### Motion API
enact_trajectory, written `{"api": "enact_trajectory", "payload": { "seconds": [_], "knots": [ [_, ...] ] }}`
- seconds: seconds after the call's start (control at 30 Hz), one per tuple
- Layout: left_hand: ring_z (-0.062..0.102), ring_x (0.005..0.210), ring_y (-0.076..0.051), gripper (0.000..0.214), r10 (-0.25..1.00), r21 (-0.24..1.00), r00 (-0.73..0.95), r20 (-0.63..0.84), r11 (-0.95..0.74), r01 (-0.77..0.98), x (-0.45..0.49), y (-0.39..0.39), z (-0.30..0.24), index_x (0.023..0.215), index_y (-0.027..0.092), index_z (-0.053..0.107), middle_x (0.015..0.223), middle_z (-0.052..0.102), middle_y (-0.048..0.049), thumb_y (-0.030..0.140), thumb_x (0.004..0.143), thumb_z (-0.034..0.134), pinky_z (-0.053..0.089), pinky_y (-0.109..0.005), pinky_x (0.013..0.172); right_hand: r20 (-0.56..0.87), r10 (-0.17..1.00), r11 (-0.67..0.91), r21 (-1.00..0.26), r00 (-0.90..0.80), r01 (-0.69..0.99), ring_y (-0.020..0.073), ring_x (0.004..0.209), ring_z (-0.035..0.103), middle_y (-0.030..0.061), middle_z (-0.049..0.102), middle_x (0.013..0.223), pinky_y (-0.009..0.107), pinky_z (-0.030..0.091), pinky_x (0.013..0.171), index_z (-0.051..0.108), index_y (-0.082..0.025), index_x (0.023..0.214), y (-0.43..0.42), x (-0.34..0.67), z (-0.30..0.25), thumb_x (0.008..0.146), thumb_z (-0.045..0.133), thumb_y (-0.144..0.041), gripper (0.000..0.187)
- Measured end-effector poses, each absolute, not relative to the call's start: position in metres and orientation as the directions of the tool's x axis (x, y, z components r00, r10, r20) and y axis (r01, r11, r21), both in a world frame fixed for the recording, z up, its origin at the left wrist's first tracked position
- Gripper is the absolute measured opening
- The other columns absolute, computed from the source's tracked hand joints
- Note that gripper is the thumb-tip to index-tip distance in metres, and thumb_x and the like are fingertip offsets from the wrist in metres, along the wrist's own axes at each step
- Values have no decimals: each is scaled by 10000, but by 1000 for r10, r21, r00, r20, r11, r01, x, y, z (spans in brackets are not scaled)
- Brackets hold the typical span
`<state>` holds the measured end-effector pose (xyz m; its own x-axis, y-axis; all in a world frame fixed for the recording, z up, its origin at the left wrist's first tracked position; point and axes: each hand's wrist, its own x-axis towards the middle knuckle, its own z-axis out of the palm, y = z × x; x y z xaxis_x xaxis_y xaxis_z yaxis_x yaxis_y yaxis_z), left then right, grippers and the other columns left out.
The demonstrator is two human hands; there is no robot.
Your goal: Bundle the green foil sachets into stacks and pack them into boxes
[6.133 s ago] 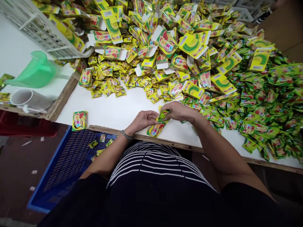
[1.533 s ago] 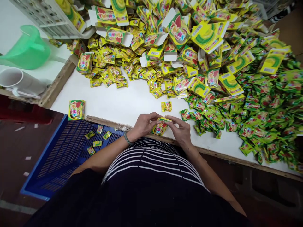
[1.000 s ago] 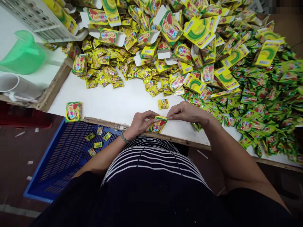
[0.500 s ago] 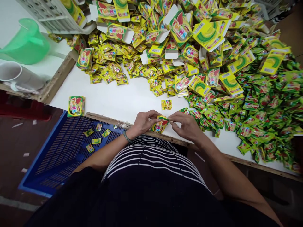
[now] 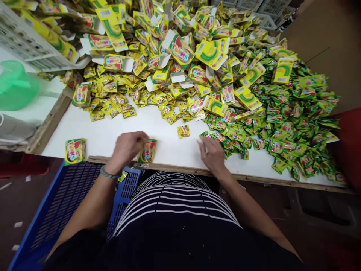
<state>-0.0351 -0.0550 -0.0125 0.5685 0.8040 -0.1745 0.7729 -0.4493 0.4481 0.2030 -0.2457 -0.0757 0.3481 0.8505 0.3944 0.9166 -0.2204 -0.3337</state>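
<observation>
My left hand [image 5: 128, 148] is closed on the left side of a small yellow-green candy box [image 5: 148, 149] with a watermelon print, at the table's front edge. Some of its fingertips are hidden or blurred. My right hand [image 5: 212, 155] hovers beside the green candy packets [image 5: 234, 137]; its thumb and fingers are bent but apart, with nothing visible between them. Between the two hands lies a single yellow candy packet [image 5: 183, 131]. Another candy box [image 5: 75, 150] rests on the table's left front corner.
Yellow packets [image 5: 113, 107] and open cartons [image 5: 180, 49] are heaped along the back. A white crate [image 5: 42, 45], a green scoop [image 5: 17, 86] and a white mug [image 5: 14, 128] stand at left. Below the table edge is a blue crate [image 5: 67, 195] with loose packets.
My left hand has carried the box leftward, away from my right hand. The right hand has let go of it and now sits by the green packets. The view has shifted to the right.
</observation>
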Motion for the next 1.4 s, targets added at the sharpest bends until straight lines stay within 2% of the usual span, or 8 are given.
{"api": "enact_trajectory", "payload": {
  "seconds": [0.13, 0.47, 0.67, 0.77, 0.9, 1.1, 1.27, 1.4],
  "knots": [
    [628, 966, -334, 212, 817, 143, 553, -166, -535, 833, -22, -41, 9, 962, 183, 759, 982, 706, -156, 307, 843, 636, 470, -421, 826, 205, 822, -497, -196, 531, 846, 336, 983, 586, 185, 716, 1000, 505, 437, 854, 639, -95, 1207, -242, 238, -86, 926, 527, -299, 365],
    [568, 1119, -352, 481, 647, 362, 740, -187, -654, 664, 124, -75, -59, 1110, 52, 642, 1153, 622, -229, 306, 724, 778, 452, -363, 898, -62, 826, -559, -217, 561, 800, 347, 1047, 536, 171, 632, 1086, 427, 419, 801, 666, -181, 933, -216, 239, -88, 679, 817, -432, 387],
    [643, 857, -253, 372, 726, 698, 640, -252, -321, 640, 107, -71, -70, 953, 170, 666, 836, 687, -70, 250, 626, 827, 462, -301, 741, -149, 825, -562, -312, 545, 766, 274, 934, 608, 116, 665, 980, 360, 443, 775, 623, -162, 1064, -214, 239, -88, 694, 817, -383, 473],
    [632, 706, -183, 244, 721, 877, 588, -368, 59, 477, 93, -79, -70, 774, 163, 640, 685, 653, -24, 217, 608, 811, 457, -260, 647, -138, 817, -575, -276, 560, 770, 311, 989, 605, 155, 665, 1029, 382, 448, 800, 634, -149, 1090, -213, 239, -87, 691, 820, -391, 502],
    [621, 624, -130, 236, 642, 856, 580, -502, 467, 223, 80, -89, -67, 779, 144, 607, 701, 674, -16, 160, 605, 765, 462, -230, 579, -23, 879, -464, -276, 476, 842, 315, 1041, 587, 179, 650, 1110, 398, 450, 858, 636, -136, 1133, -222, 236, -87, 760, 751, -365, 452],
    [617, 627, -126, 220, 653, 825, 541, -529, 544, 151, 73, -99, -70, 798, 135, 609, 688, 659, -14, 116, 624, 742, 500, -249, 609, 101, 936, -313, -202, 338, 928, 230, 884, 630, 121, 709, 919, 322, 450, 795, 659, -155, 820, -242, 217, -92, 859, 466, -131, 198],
    [568, 607, -100, 298, 677, 839, 568, -469, 542, 47, 81, -120, -76, 871, 146, 619, 594, 586, 45, 224, 643, 794, 453, -214, 621, 273, 797, -385, -458, 539, 801, 200, 774, 657, 92, 737, 880, 317, 492, 750, 683, -182, 878, -229, 199, -82, 894, 437, -214, 249],
    [549, 655, -87, 375, 700, 867, 609, -373, 496, -39, 83, -129, -78, 817, 127, 635, 694, 636, 16, 416, 648, 804, 427, -214, 643, 210, 849, -286, -589, 485, 756, 219, 1020, 665, 105, 733, 1070, 364, 500, 938, 708, -210, 970, -215, 182, -70, 925, 399, -248, 315]
  ]
}}
